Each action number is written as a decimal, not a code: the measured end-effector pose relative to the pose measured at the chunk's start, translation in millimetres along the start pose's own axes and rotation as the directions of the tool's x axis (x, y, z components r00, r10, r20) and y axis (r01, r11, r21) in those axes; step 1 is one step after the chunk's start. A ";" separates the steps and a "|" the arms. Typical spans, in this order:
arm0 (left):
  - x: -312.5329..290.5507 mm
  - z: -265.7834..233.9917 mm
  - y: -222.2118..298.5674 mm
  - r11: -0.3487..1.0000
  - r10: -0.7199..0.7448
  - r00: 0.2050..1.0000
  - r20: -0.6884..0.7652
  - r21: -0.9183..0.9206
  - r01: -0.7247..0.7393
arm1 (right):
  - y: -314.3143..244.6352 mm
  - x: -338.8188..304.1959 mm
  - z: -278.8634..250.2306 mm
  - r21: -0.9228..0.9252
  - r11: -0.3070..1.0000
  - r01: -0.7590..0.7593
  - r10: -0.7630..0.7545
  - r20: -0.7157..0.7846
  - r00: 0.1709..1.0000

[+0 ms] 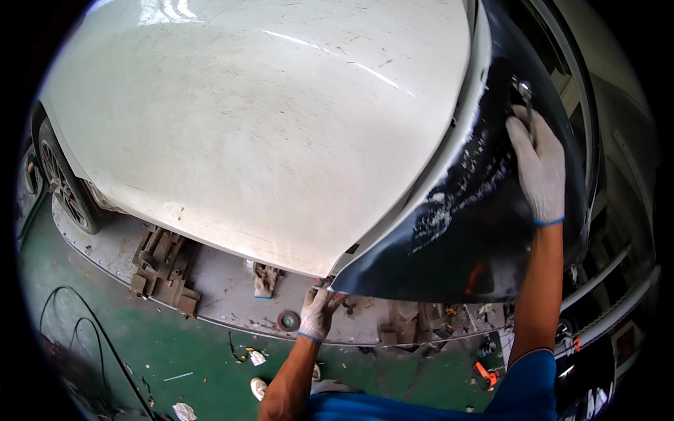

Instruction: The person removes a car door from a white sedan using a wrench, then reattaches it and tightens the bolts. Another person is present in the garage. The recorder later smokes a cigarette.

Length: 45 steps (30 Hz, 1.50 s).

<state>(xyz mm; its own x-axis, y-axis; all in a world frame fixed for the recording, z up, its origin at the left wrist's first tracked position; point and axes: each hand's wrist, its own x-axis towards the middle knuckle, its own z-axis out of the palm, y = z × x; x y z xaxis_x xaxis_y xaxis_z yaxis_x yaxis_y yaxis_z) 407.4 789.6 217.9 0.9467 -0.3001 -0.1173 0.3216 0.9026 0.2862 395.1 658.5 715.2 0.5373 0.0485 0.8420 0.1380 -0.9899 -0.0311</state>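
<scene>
A white car door (281,140) fills the middle of the view, with a dark, glossy body panel (484,238) to its right. White scuffs and flaked patches mark the dark panel. My right hand (540,165), in a white knit glove with a blue cuff, is closed around a slim metal hand tool (525,90). The tool's shiny rounded head lies against the panel's upper part; its exact kind is unclear. Low at the door's bottom corner, my gloved left hand (317,313) has its fingers curled by the panel's lower tip. What they grip is partly hidden.
Below the car runs a grey platform (217,281) carrying rusty metal clamps (165,270), a crumpled glove (265,281) and a round disc (288,321). Black hose (98,330) trails over the green floor (203,358). An orange item (484,374) lies at the right, near metal bars (597,281).
</scene>
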 end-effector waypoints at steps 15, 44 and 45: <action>-18.9 -10.5 -1.1 0.994 -0.040 0.991 -0.128 0.094 0.053 | -17.5 -17.0 -13.3 0.058 0.997 -0.043 0.043 -0.003 0.999; 24.6 -20.4 -11.4 0.986 0.044 0.998 -0.039 0.161 -0.037 | -15.3 -13.7 28.7 0.021 0.999 -0.034 0.038 -0.206 0.978; 25.6 -18.9 -12.3 0.982 0.031 0.999 -0.039 0.186 -0.023 | -8.2 -12.8 29.4 0.006 1.000 0.026 -0.024 -0.228 0.973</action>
<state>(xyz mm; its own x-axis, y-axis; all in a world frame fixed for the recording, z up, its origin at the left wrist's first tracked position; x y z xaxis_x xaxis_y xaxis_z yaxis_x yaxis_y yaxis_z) 427.3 776.7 193.4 0.9546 -0.2597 -0.1457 0.2978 0.8359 0.4611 411.6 669.9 688.8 0.3304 0.0410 0.9430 0.1572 -0.9875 -0.0122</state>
